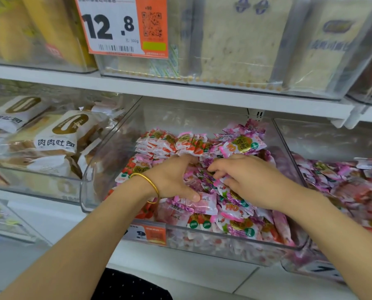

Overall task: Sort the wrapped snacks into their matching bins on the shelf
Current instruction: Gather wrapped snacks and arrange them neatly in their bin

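Sorting is judged well short of finished: the middle bin holds red-orange packets stacked at its back left, yet purple packets and red ones lie mixed across its front. The left hand spans the heap, thumb pressing a pink packet. The right hand curls its fingers among purple packets. Whether either hand actually grips one cannot be told.

The middle bin stood open on top, with the shelf board above capping the headroom, so entry lay from the front. Wrapped snacks were heaped almost to its front rim, leaving little free depth. Clear side walls shut off the bread bin on the left and the right bin. The left hand and right hand filled the opening's centre.
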A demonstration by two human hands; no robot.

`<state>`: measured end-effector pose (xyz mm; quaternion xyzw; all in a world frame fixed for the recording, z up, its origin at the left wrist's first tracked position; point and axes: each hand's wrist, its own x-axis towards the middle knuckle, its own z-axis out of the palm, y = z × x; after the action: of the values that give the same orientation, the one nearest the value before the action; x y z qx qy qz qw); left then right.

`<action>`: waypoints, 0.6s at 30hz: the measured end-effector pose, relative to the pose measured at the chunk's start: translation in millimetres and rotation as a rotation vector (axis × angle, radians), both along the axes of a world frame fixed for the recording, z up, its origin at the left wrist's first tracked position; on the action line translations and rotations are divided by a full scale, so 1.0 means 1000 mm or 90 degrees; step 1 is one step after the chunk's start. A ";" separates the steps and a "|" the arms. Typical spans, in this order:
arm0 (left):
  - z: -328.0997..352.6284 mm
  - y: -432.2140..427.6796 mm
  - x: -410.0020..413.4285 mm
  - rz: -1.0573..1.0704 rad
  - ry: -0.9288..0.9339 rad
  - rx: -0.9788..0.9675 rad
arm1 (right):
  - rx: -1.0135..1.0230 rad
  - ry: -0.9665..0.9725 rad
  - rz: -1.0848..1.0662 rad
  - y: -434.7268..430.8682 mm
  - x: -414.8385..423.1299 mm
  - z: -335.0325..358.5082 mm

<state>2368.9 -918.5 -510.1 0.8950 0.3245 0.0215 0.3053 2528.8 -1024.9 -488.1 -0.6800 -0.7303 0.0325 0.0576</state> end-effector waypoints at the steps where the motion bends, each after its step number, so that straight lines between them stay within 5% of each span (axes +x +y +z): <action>1: 0.000 -0.001 0.001 -0.002 -0.024 -0.012 | 0.006 0.005 -0.001 -0.002 -0.001 0.001; 7: 0.011 -0.005 0.003 0.015 -0.150 -0.047 | 0.034 0.051 -0.007 -0.003 -0.007 0.005; 15: 0.030 -0.003 -0.009 0.050 -0.410 -0.180 | 0.013 0.419 -0.034 0.002 -0.019 0.009; 18: 0.029 -0.001 -0.013 0.091 -0.412 -0.192 | 0.071 0.450 -0.089 0.001 -0.018 0.011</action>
<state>2356.2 -919.5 -480.6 0.7620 0.2723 0.2769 0.5182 2510.3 -1024.4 -477.0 -0.6708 -0.6177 0.2218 0.3453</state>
